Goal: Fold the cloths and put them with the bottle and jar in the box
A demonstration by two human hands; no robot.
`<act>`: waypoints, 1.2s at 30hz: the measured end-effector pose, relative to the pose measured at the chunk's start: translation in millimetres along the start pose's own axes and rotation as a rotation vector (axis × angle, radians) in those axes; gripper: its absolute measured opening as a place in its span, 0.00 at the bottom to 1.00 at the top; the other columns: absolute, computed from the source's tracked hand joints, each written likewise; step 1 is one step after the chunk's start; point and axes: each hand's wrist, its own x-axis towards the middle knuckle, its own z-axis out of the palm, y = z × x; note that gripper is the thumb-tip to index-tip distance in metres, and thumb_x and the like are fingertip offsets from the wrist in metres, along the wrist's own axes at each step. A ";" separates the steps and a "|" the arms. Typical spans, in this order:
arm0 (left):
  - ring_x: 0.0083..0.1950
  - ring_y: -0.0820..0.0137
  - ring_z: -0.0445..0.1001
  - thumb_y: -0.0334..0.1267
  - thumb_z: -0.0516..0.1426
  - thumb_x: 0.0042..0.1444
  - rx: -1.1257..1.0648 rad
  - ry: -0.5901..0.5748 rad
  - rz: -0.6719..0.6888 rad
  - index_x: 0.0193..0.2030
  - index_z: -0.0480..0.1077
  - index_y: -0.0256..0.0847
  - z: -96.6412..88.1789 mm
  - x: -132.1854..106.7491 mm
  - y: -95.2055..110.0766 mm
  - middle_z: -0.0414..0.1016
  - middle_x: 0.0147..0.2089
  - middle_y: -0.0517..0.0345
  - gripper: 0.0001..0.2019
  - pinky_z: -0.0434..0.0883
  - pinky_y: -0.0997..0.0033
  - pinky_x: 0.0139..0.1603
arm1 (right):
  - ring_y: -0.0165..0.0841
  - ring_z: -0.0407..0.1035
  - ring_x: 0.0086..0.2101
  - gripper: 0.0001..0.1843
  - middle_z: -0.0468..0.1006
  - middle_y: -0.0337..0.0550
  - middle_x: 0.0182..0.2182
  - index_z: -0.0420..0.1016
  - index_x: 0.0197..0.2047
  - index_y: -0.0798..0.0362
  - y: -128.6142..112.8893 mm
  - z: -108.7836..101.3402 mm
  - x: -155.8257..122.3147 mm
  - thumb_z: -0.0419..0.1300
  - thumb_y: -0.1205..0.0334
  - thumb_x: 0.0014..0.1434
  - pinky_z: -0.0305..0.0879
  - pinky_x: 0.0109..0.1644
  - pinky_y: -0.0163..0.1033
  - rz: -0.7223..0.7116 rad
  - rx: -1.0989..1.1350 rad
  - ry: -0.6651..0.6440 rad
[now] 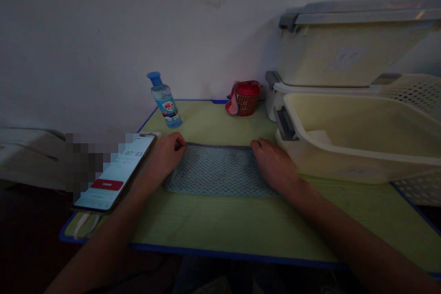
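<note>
A light blue-grey textured cloth [220,170] with a dark checked edge lies flat on the green table [220,225], forming a wide rectangle. My left hand [169,154] pinches its far left corner, thumb and fingers pressed together. At the far right corner, my right hand [274,161] is closed with its fingertips on the edge; the palm and wrist hide the cloth's right side. Both corners rest close to the table surface.
A phone [117,174] showing a timer stands left of my left forearm, a white cable [82,225] below it. Behind are a blue bottle [167,105] and a small red basket [247,98]. An open cream bin [344,156] and lidded boxes [337,55] occupy the right.
</note>
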 end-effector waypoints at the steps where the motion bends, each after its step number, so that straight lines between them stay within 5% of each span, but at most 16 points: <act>1: 0.34 0.66 0.75 0.31 0.51 0.46 -0.007 0.002 0.005 0.26 0.63 0.41 -0.1 -0.2 -0.1 0.75 0.29 0.57 0.02 0.69 0.71 0.36 | 0.36 0.70 0.35 0.13 0.73 0.50 0.35 0.66 0.38 0.59 0.0 -0.7 -0.5 0.45 0.78 0.57 0.64 0.34 0.38 0.002 0.003 0.002; 16: 0.32 0.66 0.74 0.36 0.54 0.46 0.157 -0.093 0.005 0.24 0.67 0.41 -5.6 3.2 -8.1 0.76 0.28 0.55 0.04 0.67 0.71 0.33 | 0.36 0.72 0.33 0.13 0.75 0.50 0.34 0.66 0.40 0.58 -1.1 -6.0 -3.1 0.44 0.78 0.57 0.64 0.31 0.37 0.001 0.003 -0.021; 36: 0.33 0.65 0.74 0.27 0.50 0.41 0.069 0.001 -0.010 0.26 0.65 0.41 -0.3 3.8 -5.2 0.74 0.28 0.56 0.06 0.69 0.69 0.37 | 0.35 0.71 0.32 0.14 0.75 0.48 0.31 0.63 0.45 0.58 -1.3 -8.6 -4.0 0.44 0.77 0.58 0.63 0.33 0.37 0.009 -0.010 -0.011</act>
